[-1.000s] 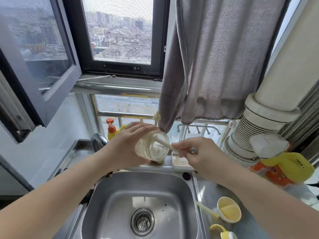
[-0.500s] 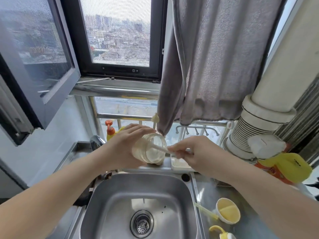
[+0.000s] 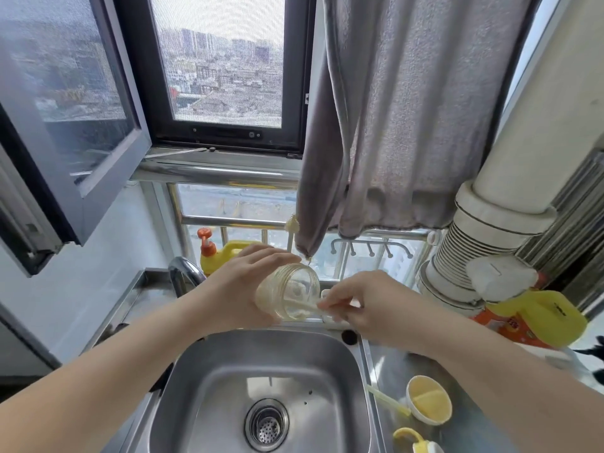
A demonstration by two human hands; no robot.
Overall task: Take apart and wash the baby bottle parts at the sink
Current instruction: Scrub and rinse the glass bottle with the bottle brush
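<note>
My left hand (image 3: pixel 243 286) grips a clear, yellowish baby bottle body (image 3: pixel 287 291), held on its side above the back rim of the steel sink (image 3: pixel 209 380), mouth turned toward me and to the right. My right hand (image 3: pixel 369 305) pinches the pale handle of a thin brush (image 3: pixel 302 307) whose head reaches inside the bottle. On the counter to the right lie a yellow bottle cap (image 3: pixel 428 399), a pale straw-like stick (image 3: pixel 387 400) and a yellow-handled part (image 3: pixel 413 441) at the bottom edge.
A chrome tap (image 3: pixel 183 273) stands behind the sink at left, beside a yellow detergent jug with an orange pump (image 3: pixel 209 253). A grey towel (image 3: pixel 392 125) hangs above. A white duct pipe (image 3: pixel 483 256) and a yellow-and-orange package (image 3: pixel 529 318) crowd the right. A small brush (image 3: pixel 292 228) hangs on the rail.
The brush handle has dropped from the bottle mouth's middle to its lower edge. Both hands stay at the same spot above the sink's back rim.
</note>
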